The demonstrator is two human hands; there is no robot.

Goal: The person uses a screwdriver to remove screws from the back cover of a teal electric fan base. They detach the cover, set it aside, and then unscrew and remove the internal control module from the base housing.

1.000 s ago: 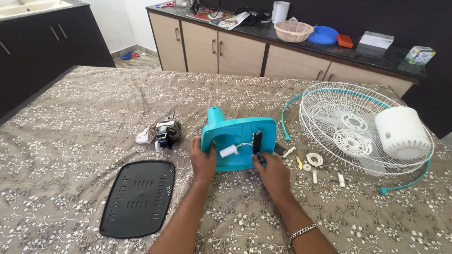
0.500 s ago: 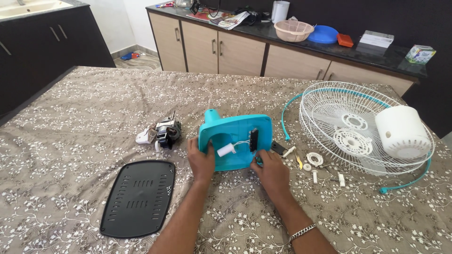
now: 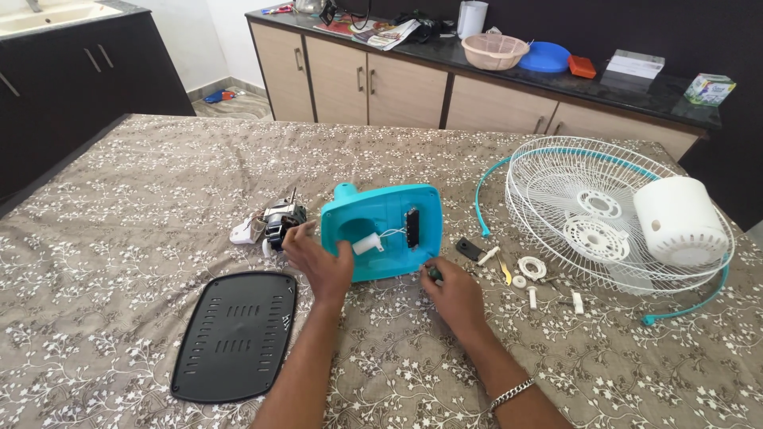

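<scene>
The teal fan base point(image 3: 381, 230) sits mid-table with its underside open and a small white cylinder on wires point(image 3: 364, 244) showing, so from what I see the teardown is well along — black bottom cover point(image 3: 233, 334) off at 8 o'clock, motor point(image 3: 282, 220) out at 9 o'clock, grille point(image 3: 592, 214) and loose screws at 3 o'clock. My left hand point(image 3: 322, 262) grips the base's left edge, my right hand point(image 3: 453, 294) is pinched shut on a small dark green-tipped tool point(image 3: 434, 274) — compared with a second ago, the base has slid left and the right hand has come off it.
</scene>
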